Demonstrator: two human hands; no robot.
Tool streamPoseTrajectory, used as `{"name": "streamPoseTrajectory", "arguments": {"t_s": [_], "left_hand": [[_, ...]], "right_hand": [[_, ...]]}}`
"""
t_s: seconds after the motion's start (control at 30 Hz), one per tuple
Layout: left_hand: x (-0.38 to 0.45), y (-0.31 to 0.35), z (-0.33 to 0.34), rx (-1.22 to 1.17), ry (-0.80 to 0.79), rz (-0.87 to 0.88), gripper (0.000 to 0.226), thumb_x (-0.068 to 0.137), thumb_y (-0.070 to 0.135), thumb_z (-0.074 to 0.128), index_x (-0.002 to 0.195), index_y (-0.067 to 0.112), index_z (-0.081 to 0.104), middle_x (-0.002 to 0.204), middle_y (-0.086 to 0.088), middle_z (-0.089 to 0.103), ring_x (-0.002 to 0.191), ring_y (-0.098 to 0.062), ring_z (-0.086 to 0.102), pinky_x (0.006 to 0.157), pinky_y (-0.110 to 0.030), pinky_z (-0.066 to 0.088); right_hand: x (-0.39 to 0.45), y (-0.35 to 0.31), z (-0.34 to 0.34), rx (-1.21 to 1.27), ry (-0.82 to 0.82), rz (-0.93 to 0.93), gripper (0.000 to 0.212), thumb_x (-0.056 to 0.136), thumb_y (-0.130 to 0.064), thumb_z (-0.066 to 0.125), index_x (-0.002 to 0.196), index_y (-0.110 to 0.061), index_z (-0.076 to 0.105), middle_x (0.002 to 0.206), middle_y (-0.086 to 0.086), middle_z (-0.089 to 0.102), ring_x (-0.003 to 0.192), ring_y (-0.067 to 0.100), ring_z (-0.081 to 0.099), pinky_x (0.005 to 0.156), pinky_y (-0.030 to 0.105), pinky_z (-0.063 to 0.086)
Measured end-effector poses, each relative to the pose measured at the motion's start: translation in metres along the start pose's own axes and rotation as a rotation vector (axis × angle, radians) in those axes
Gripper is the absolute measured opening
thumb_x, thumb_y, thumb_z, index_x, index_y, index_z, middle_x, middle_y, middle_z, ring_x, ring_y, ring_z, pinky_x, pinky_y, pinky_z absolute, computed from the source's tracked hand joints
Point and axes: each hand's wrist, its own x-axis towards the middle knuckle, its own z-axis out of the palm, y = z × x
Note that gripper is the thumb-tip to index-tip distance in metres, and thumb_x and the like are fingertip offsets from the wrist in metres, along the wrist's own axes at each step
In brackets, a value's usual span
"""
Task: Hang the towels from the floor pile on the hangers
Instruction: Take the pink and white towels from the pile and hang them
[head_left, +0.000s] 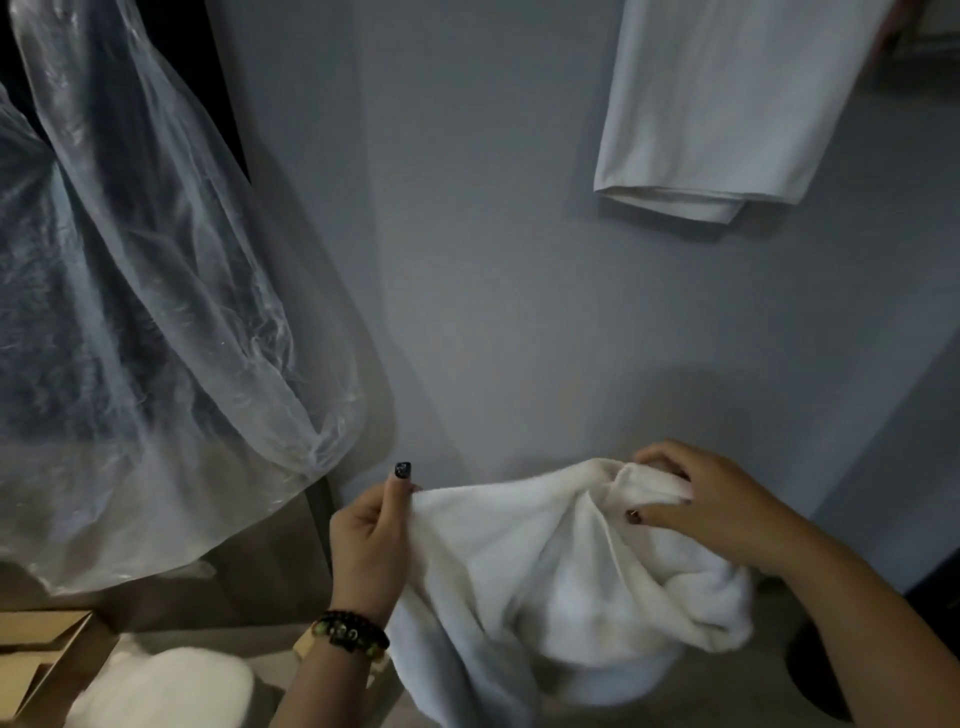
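Note:
A white fluffy towel (540, 577) hangs bunched between my hands, low in the middle of the view. My left hand (371, 540) pinches its left corner between thumb and fingers. My right hand (711, 509) grips a gathered fold at its upper right edge. More white towel (166, 686) lies on the floor at the lower left. Another white cloth (727, 109) hangs folded against the wall at the upper right; what it hangs from is out of view.
A clear plastic garment cover (135, 312) hangs at the left over something dark. The grey wall (493, 286) is straight ahead. A cardboard box (47, 654) sits at the bottom left on the floor.

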Motion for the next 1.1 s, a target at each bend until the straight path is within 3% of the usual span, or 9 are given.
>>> {"name": "streamPoseTrajectory", "arguments": {"t_s": [0.1,0.23,0.33,0.43,0.53,0.67,0.83,0.97,1.1], "left_hand": [[-0.003,0.006,0.006,0.005,-0.1,0.039,0.054,0.096,0.018,0.058,0.042,0.017,0.053,0.045,0.005,0.042,0.043,-0.001,0.036,0.044,-0.016,0.028],[-0.018,0.014,0.023,0.007,-0.299,0.083,0.059,0.08,0.051,0.056,0.043,0.006,0.052,0.043,-0.001,0.046,0.042,-0.005,0.04,0.046,-0.018,0.032],[-0.023,0.022,0.028,-0.005,-0.369,0.094,0.055,0.079,0.056,0.05,0.039,0.019,0.057,0.04,0.003,0.045,0.042,-0.005,0.039,0.048,-0.019,0.031],[-0.022,0.035,0.024,-0.048,-0.375,0.131,0.054,0.081,0.058,0.05,0.037,0.026,0.055,0.038,0.005,0.047,0.038,-0.001,0.038,0.048,-0.014,0.031],[-0.019,0.044,0.019,-0.071,-0.335,0.152,0.064,0.079,0.076,0.047,0.038,0.027,0.053,0.04,0.008,0.045,0.04,0.0,0.038,0.049,-0.014,0.03],[-0.017,0.048,0.014,-0.063,-0.223,0.132,0.058,0.08,0.063,0.045,0.041,0.022,0.054,0.043,0.002,0.045,0.042,-0.003,0.039,0.048,-0.017,0.031],[-0.018,0.052,0.016,-0.022,-0.073,0.23,0.06,0.086,0.052,0.042,0.059,-0.001,0.044,0.053,0.003,0.042,0.05,-0.003,0.037,0.049,-0.017,0.032],[-0.012,0.052,0.013,-0.041,0.027,0.25,0.057,0.089,0.052,0.039,0.069,-0.001,0.041,0.059,-0.004,0.041,0.053,-0.008,0.037,0.05,-0.02,0.034],[-0.009,0.049,0.01,-0.05,0.047,0.237,0.056,0.09,0.052,0.039,0.07,0.0,0.041,0.055,0.0,0.045,0.05,-0.008,0.041,0.049,-0.021,0.036]], "right_hand": [[0.016,0.029,0.009,-0.111,0.134,0.092,0.011,0.087,-0.017,0.067,0.091,-0.017,0.057,0.087,0.0,0.061,0.084,0.022,0.06,0.065,0.025,0.036],[0.034,0.028,0.027,-0.048,0.279,-0.016,0.011,0.09,-0.003,0.057,0.091,-0.014,0.061,0.081,-0.001,0.061,0.077,0.022,0.058,0.063,0.025,0.037],[0.048,0.009,0.031,0.024,0.356,-0.031,0.01,0.09,-0.007,0.055,0.091,-0.016,0.061,0.084,0.004,0.065,0.076,0.024,0.058,0.067,0.031,0.045],[0.065,-0.007,0.029,0.015,0.382,0.004,0.011,0.091,-0.01,0.054,0.085,-0.019,0.057,0.083,0.003,0.061,0.075,0.022,0.053,0.066,0.027,0.038],[0.078,-0.018,0.025,-0.047,0.415,0.006,0.011,0.089,-0.011,0.055,0.081,-0.006,0.059,0.077,0.005,0.061,0.074,0.026,0.053,0.062,0.03,0.036],[0.079,-0.041,0.031,0.183,0.301,-0.108,0.011,0.086,-0.011,0.059,0.076,-0.009,0.063,0.067,0.0,0.057,0.066,0.017,0.052,0.06,0.027,0.037],[0.044,-0.087,0.059,0.537,0.008,-0.282,0.019,0.072,-0.017,0.05,0.082,-0.03,0.061,0.082,-0.016,0.06,0.08,0.004,0.056,0.076,0.023,0.042],[0.013,-0.1,0.076,0.26,-0.237,-0.481,0.029,0.066,-0.043,0.057,0.095,-0.04,0.058,0.091,-0.014,0.047,0.088,0.012,0.057,0.082,0.031,0.047],[0.009,-0.095,0.088,-0.021,-0.09,-0.65,0.023,0.075,-0.047,0.056,0.088,-0.028,0.057,0.085,-0.013,0.049,0.074,0.011,0.056,0.067,0.032,0.049]]}}
